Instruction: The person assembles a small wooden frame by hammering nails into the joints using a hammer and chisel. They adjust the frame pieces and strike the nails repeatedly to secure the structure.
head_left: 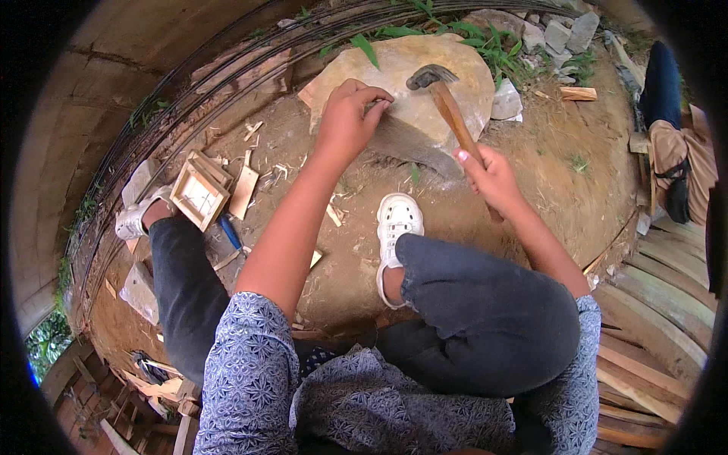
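Observation:
My right hand (489, 178) is closed round the wooden handle of a claw hammer (453, 117). The dark metal head is raised at the upper right part of a large flat stone (425, 57). Over the stone's left part is my left hand (353, 114), thumb and forefinger pinched together. A small dark thing shows at those fingertips, too small to name. The stone has a pale, worn top and casts shade on its near side.
A small wooden box frame (199, 189) and a blue-handled tool (230, 232) lie at the left among wood scraps. Black cables (152, 125) curve behind. Broken rocks (565, 38) sit at the far right. Planks (660, 303) are stacked at the right, near another person's leg (661, 87).

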